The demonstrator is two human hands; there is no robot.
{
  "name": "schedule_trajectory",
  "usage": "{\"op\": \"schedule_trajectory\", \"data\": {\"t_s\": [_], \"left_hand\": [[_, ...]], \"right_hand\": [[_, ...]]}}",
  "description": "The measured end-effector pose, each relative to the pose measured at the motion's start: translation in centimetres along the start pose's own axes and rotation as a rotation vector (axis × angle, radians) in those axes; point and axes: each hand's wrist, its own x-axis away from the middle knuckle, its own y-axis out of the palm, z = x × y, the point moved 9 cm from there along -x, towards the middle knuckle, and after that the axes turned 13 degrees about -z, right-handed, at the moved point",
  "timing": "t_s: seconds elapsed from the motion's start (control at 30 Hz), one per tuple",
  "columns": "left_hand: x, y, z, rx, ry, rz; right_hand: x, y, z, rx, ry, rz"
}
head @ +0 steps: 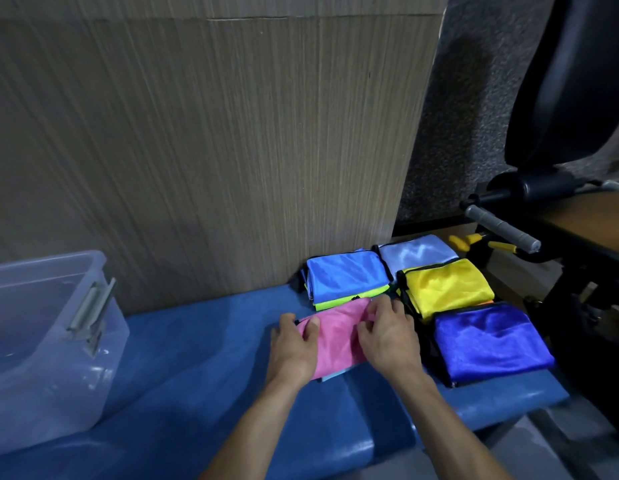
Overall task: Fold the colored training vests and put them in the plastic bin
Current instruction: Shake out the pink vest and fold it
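Observation:
A folded pink vest (336, 337) lies on the blue padded bench (197, 358), on top of a light blue piece. My left hand (294, 348) grips its left edge, thumb on top. My right hand (387, 334) pinches its upper right corner with curled fingers. Behind it sits a folded light blue vest (346, 278) on a neon green one. To the right lie a pale blue vest (415, 252), a yellow vest (446, 285) and a dark blue vest (488, 341), all folded. The clear plastic bin (41, 341) stands at the far left of the bench.
A wood-grain panel (214, 133) rises right behind the bench. Black gym equipment with a grey handle (502, 228) and yellow-tipped parts stands at the right. The bench's front edge runs close below my forearms.

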Motion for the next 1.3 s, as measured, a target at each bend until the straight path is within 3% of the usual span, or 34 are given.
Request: {"op": "schedule_trajectory", "data": {"t_s": [0.07, 0.27, 0.37, 0.47, 0.57, 0.73, 0.8, 0.9, 1.1, 1.23, 1.3], "left_hand": [[-0.6, 0.4, -0.1, -0.021, -0.015, -0.077], [-1.3, 2.0, -0.2, 0.356, 0.007, -0.381], [-1.9, 1.0, -0.7, 0.503, -0.01, -0.25], [-1.7, 0.4, -0.5, 0.679, 0.024, -0.219], [-0.4, -0.4, 1.1, 0.827, 0.102, -0.211], [0.8, -0.9, 3.3, 0.948, 0.173, -0.212], [0.9, -0.5, 3.9, 0.903, 0.194, -0.229], [0.6, 0.5, 4.3, 0.77, 0.221, -0.277], [0.3, 0.7, 3.8, 0.691, 0.264, -0.271], [-0.9, 1.3, 4.4, 0.414, 0.294, -0.445], [-3.5, 0.1, 5.9, 0.266, 0.338, -0.424]], "right_hand": [[0.0, 0.3, 0.3, -0.023, 0.06, -0.042], [-0.8, 0.9, 1.5, -0.107, 0.162, -0.116], [-0.7, 0.8, 2.3, -0.439, 0.153, -0.099], [0.1, 1.3, 2.8, -0.728, 0.167, -0.096], [1.2, 2.7, 2.4, -1.105, 0.202, -0.199], [3.1, 4.2, -0.1, -1.499, 0.26, -0.433], [2.9, 3.9, -1.4, -1.655, 0.19, -0.446], [2.1, 2.8, -1.6, -1.806, 0.095, -0.328], [1.1, 3.4, -1.1, -1.8, 0.102, -0.23], [0.1, 2.4, 0.6, -1.761, 0.118, -0.036], [0.0, 1.7, 1.3, -1.732, 0.116, 0.039]]}}
